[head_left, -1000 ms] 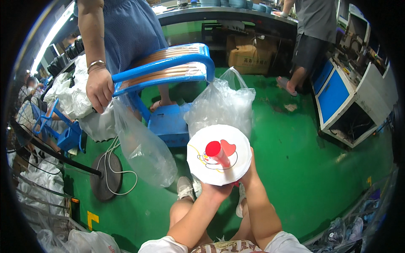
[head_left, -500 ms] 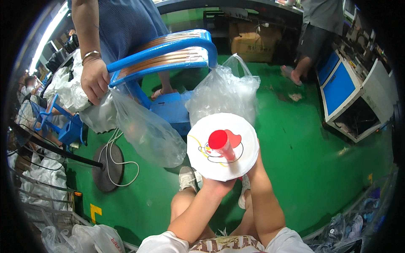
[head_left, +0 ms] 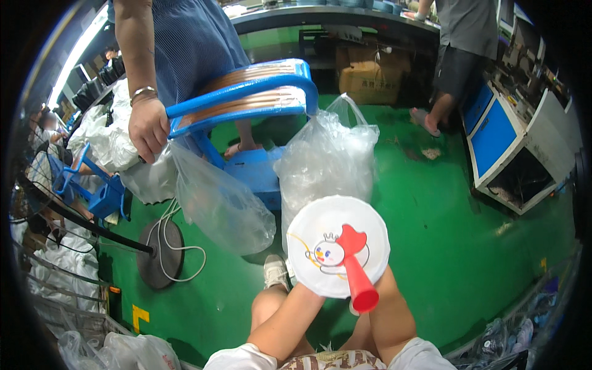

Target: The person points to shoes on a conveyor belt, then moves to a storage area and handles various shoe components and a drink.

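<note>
Because the white disc [head_left: 330, 251] hides the fingers, I cannot tell their grip.

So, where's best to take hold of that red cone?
Probably around the red cone just short of its wide free end, coming from the picture's lower edge: it juts that way off the white disc, and the flare should limit slipping.

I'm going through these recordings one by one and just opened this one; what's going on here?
The person's left hand and right hand hold up a printed white disc, which hides most of both hands. A red tapered tube stands out from its face. Another person's hand is at the arm of a blue chair, and a clear plastic bag stands just beyond the disc.
</note>
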Tool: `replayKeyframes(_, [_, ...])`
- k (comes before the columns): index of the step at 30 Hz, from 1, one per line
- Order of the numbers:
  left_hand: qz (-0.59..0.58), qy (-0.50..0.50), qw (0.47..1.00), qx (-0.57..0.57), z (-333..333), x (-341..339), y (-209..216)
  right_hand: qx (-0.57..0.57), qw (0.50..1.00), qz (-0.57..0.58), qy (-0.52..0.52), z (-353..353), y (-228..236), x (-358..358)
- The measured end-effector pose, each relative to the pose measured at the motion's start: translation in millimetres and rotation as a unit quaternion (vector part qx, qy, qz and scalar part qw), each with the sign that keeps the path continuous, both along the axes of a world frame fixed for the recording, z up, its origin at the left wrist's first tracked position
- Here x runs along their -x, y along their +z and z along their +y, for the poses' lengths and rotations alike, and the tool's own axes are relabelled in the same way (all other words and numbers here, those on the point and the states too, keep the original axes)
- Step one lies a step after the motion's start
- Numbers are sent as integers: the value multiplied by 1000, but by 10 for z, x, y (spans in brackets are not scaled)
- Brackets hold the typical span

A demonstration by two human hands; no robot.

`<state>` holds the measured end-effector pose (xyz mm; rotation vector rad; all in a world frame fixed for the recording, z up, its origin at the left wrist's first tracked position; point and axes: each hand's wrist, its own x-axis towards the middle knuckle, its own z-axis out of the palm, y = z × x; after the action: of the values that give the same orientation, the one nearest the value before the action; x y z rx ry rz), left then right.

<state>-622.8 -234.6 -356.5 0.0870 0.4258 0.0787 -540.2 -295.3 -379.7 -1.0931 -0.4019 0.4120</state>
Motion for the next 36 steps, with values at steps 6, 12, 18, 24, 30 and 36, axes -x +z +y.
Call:
replayKeyframes(6, [-62,-25,997,38,-1,38,-36,9,998,55,-3,28,24,17])
replayKeyframes(12, [-101,-43,991,76,-5,44,-2,12,999,44,-25,-8,212,100])
replayKeyframes(18, [-129,-57,984,108,-4,73,27,28,998,64,-5,-37,357,151])
replayKeyframes(24, [-151,-69,976,138,-7,68,39,41,996,76,-2,-25,337,140])
replayKeyframes(30, [-167,-90,968,167,-26,35,63,46,996,71,-5,-40,304,114])
replayKeyframes(36, [-177,-100,961,189,-15,23,109,27,997,77,2,-19,308,134])
